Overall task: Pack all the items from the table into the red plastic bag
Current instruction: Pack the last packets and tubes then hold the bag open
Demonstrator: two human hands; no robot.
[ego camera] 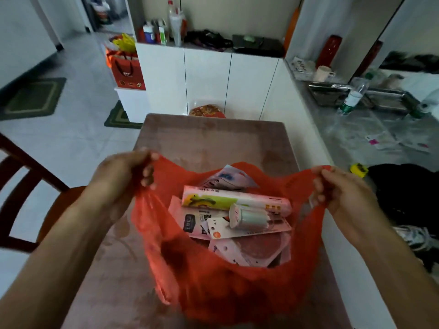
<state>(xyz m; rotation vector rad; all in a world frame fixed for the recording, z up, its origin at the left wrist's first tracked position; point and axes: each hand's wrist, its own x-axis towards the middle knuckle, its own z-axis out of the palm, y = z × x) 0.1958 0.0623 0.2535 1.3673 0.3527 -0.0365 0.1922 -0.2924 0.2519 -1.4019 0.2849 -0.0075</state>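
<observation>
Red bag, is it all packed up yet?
Nearly. The long pink and green roll, the small white cylinder and flat packets already lie inside the red plastic bag. The left hand and right hand hold its rim open. The brown table looks bare; only closing remains.

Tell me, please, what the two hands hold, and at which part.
Both hold the red plastic bag by its top rim: the left hand grips the left edge, the right hand the right edge, pulling its mouth open.
</observation>
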